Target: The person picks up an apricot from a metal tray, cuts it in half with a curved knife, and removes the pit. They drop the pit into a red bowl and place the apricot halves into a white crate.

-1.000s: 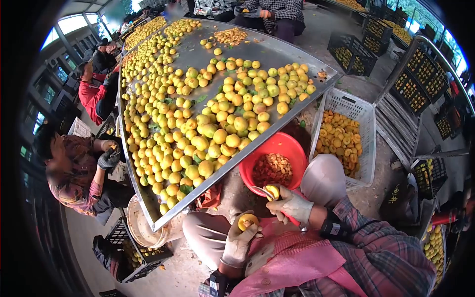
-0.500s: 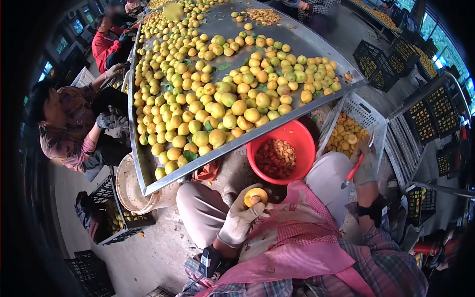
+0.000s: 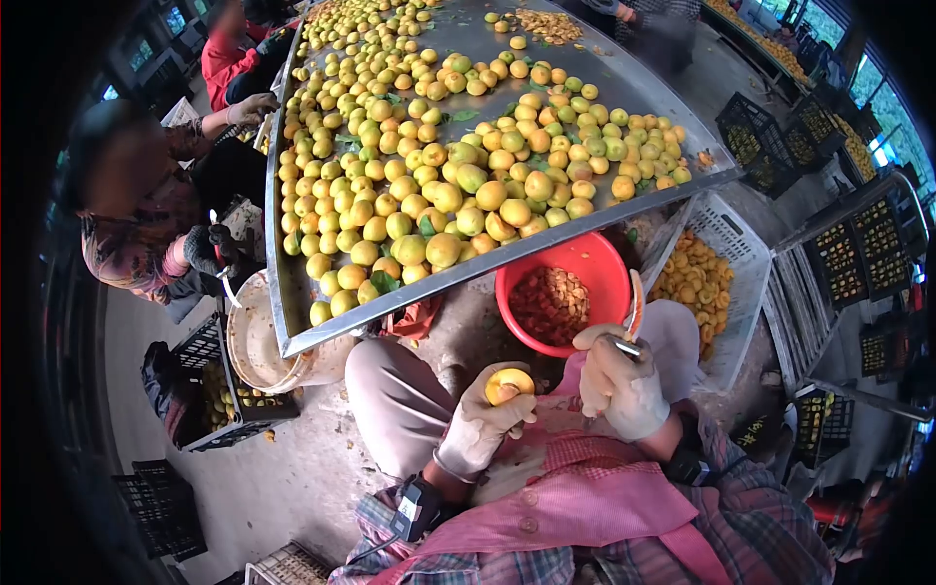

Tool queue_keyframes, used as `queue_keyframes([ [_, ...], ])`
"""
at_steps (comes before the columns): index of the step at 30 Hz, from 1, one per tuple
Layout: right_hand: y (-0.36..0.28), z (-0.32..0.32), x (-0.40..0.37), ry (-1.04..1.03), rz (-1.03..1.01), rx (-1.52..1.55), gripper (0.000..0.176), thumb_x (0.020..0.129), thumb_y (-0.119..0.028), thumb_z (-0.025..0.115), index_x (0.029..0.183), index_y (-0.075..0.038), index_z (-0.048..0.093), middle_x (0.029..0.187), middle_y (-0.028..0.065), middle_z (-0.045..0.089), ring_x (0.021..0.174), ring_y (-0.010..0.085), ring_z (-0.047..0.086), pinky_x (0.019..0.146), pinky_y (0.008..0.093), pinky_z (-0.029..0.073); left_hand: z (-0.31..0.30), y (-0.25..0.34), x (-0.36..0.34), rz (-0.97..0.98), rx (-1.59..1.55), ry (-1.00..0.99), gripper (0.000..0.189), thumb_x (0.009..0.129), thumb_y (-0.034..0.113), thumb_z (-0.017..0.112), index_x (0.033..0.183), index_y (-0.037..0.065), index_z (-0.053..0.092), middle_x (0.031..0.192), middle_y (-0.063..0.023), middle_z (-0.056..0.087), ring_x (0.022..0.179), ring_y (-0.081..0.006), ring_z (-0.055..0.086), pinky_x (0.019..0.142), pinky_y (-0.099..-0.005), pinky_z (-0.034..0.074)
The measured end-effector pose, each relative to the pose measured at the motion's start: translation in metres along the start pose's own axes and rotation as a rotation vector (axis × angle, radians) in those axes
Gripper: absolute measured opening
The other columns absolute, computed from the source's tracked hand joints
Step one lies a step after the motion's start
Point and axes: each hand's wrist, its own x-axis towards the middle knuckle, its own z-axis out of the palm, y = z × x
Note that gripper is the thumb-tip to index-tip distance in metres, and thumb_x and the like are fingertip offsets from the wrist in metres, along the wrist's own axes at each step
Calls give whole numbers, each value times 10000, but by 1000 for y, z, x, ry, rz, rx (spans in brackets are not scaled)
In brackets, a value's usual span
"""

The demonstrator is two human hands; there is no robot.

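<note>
My left hand [image 3: 485,419], in a pale glove, is closed around a halved apricot [image 3: 509,386]. Its cut face is turned up and a brown pit shows in the flesh. To the right, close to it, my gloved right hand [image 3: 621,385] is wrapped round a small knife [image 3: 636,304]. The curved blade points up and away from me; the handle is mostly hidden by the fingers. Just beyond both hands is a red basin [image 3: 614,255] with brown pits inside. A grey-white crate [image 3: 746,249] on the right holds apricot halves [image 3: 694,283].
A metal-topped table [image 3: 595,83] piled with whole apricots [image 3: 448,195] stands ahead, its raised rim near my knees. A white bucket [image 3: 255,336] and a black crate [image 3: 226,419] are at the left. A co-worker [image 3: 146,224] sits there holding a knife. Crates stand at right.
My right hand has come from above the crate of halves, leftward to near my left hand, still holding the knife. My left hand keeps the halved apricot. The view has shifted slightly.
</note>
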Motion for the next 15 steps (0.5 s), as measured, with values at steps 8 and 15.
queue_keyframes([
  [8,10,42,21,95,-558,22,210,948,-72,431,1116,9,526,526,11,392,406,125,404,393,288,362,10,7,-2,-28,112,-9,321,842,161,679,1108,49,539,892,-15,593,707,-77,581,533,-195,452],
  [15,25,39,20,-3,-718,-192,226,925,-51,470,1133,18,529,565,40,461,431,128,439,429,274,374,21,7,-6,-33,161,19,369,836,222,698,1126,60,537,855,-1,593,680,-67,568,533,-191,453],
])
